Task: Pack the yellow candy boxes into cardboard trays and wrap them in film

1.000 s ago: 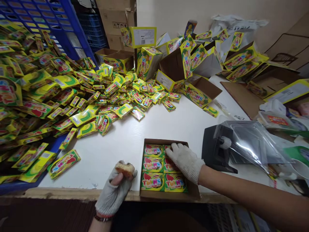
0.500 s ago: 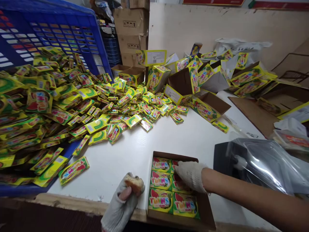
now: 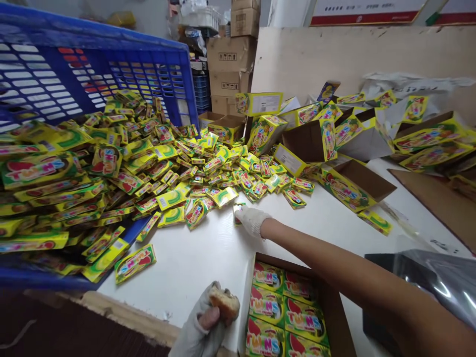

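Clock laid over the table, hub at the right hand, 12 away from the worker.

Hands. At 7, left hand (image 3: 201,327) in a whitish knit glove, thumb bare, pinching a golden-brown piece of bread (image 3: 225,303) between thumb and fingers. At the hub, right hand (image 3: 253,221), gloved alike, arm stretched across the far side of the carton, fingertips bent onto a small yellow-green card packet (image 3: 236,218) at the heap's near edge. Fingers hide much of it; can't tell whether the pinch has closed. Step in hand, as I judge it: taking up one packet. Next move calls for a sure one-handed grip on its edges, the other hand being occupied.

Containers. At 10, a blue slotted plastic crate (image 3: 111,37); a loose heap of yellow-green packets (image 3: 156,168) fills its mouth and runs over the white tabletop (image 3: 174,267), 9 round to 12. At 5, a shallow open brown cardboard carton (image 3: 344,322): six "TWINS" packets (image 3: 266,305) show, face up, two columns of three; near edge outside my view. From 1 to 2, jumbled yellow printed display boxes (image 3: 266,131), several open, brown inside. Between 2 and 3, an open yellow-green display box (image 3: 342,191), tilted, a flat packet just beside it.
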{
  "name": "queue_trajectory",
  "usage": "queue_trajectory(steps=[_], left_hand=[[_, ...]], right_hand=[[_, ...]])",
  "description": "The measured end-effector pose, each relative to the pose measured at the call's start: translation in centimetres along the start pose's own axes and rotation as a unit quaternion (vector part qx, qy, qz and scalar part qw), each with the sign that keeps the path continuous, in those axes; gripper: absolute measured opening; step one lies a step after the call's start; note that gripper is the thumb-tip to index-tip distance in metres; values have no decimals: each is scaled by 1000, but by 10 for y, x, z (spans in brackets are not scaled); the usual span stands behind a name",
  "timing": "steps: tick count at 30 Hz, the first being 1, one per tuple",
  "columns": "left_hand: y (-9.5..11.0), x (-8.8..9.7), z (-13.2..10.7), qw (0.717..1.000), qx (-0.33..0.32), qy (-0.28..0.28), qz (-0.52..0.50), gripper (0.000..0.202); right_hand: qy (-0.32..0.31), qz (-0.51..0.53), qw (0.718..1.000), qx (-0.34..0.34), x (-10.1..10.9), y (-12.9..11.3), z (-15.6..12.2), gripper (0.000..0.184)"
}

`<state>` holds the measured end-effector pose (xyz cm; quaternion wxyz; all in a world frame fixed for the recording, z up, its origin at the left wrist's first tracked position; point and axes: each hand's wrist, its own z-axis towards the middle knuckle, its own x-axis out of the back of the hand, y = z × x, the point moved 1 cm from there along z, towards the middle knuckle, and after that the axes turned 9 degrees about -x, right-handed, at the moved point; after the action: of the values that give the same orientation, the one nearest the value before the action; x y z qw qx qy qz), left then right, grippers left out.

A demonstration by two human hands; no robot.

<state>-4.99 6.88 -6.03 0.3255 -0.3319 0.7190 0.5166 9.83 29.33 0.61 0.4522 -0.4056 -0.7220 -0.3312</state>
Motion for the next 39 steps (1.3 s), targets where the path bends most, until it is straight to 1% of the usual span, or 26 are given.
queue_trajectory(steps=[3, 5, 7, 10, 14, 17, 18, 20, 21, 22, 24, 26, 27, 29, 30, 32, 33, 34, 36, 38, 39], left_hand=[[3, -7, 1, 1000, -7, 0, -1, 30], [5, -12, 0, 1000, -8, 5, 0, 29], [5, -15, -1, 1000, -4, 14, -6, 32], [3, -18, -4, 1000, -4, 17, -22, 38], [2, -20, -6, 1000, -22, 0, -19, 40], [5, -21, -7, 999, -26, 2, -18, 39], [6, -21, -7, 1000, -23, 9, -19, 39], [8, -20, -8, 999, -14, 25, -18, 40], [8, -20, -7, 999, -10, 32, -17, 40], [8, -19, -7, 999, -8, 37, -17, 40], [8, -18, -5, 999, -3, 35, -19, 39], [8, -19, -5, 999, 1, 30, -23, 37], [8, -19, -5, 999, 4, 28, -23, 36], [8, -20, -5, 999, 8, 27, -21, 35], [8, -20, -6, 999, 9, 26, -20, 34], [8, -20, -6, 1000, 11, 21, -14, 32], [8, -20, -7, 1000, 10, 19, -11, 32], [9, -19, -7, 1000, 9, 18, -7, 31], [9, -18, -8, 1000, 7, 21, -7, 32], [9, -17, -8, 1000, 5, 24, -13, 33], [9, -17, -7, 1000, 4, 25, -18, 33]], right_hand=[[3, -32, 999, 40, 5, -6, 0, 46], [1, -47, 997, 60, 9, -5, 3, 38], [-11, -53, 996, 74, 8, 0, 5, 37], [-17, -52, 996, 76, -2, 12, 1, 41], [11, -43, 998, 53, -12, 31, -9, 31], [48, -14, 999, 12, -4, 45, -30, 25], [64, 1, 998, -10, 1, 48, -43, 26], [83, 35, 995, -51, 14, 51, -78, 32], [81, 56, 993, -62, 20, 50, -98, 35], [61, 81, 993, -61, 23, 45, -120, 35], [-19, 156, 987, -36, 22, 29, -161, 35], [-101, 172, 979, -31, 5, 7, -190, 40], [-127, 164, 977, -39, -7, -5, -199, 42], [-149, 152, 976, -45, -33, -26, -204, 43], [-152, 148, 976, -40, -45, -35, -203, 39], [-158, 141, 977, -23, -63, -50, -198, 29], [-162, 134, 978, -15, -67, -55, -197, 28], [-163, 126, 979, -9, -69, -58, -197, 29], [-167, 115, 979, -3, -65, -59, -199, 30], [-174, 131, 976, 17, -52, -49, -195, 27], [-161, 153, 974, 35, -43, -41, -189, 25]])
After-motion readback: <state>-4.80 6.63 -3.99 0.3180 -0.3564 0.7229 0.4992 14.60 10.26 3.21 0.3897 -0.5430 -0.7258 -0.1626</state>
